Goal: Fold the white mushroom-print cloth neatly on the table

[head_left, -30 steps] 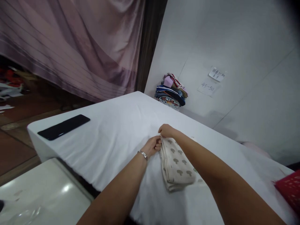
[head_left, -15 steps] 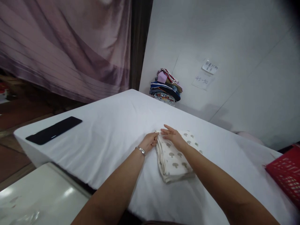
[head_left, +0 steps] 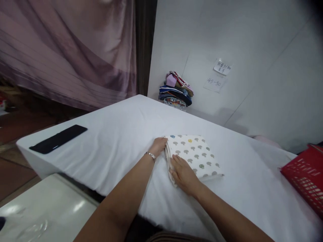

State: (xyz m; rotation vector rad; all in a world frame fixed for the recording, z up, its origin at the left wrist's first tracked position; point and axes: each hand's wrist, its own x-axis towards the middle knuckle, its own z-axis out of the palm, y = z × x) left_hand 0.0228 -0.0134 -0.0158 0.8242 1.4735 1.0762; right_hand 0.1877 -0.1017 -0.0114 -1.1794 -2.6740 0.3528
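Note:
A folded cream cloth with small mushroom prints (head_left: 195,154) lies on the white-covered table (head_left: 121,134). My left hand (head_left: 158,147), with a bracelet at the wrist, rests against the cloth's far-left corner, fingers curled onto its folded edge. My right hand (head_left: 183,173) lies flat on the near-left corner of the cloth, fingers stretched out and pressing down.
A black phone (head_left: 58,138) lies near the table's left edge. A stack of folded clothes (head_left: 175,90) sits at the far corner by the white wall with paper notes (head_left: 218,74). A red basket (head_left: 306,174) stands at the right. A glossy white surface (head_left: 45,211) is at lower left.
My right hand slid from the cloth's far end back to its near corner and flattened. The cloth now shows a wider folded face. My left hand stayed at the far-left corner.

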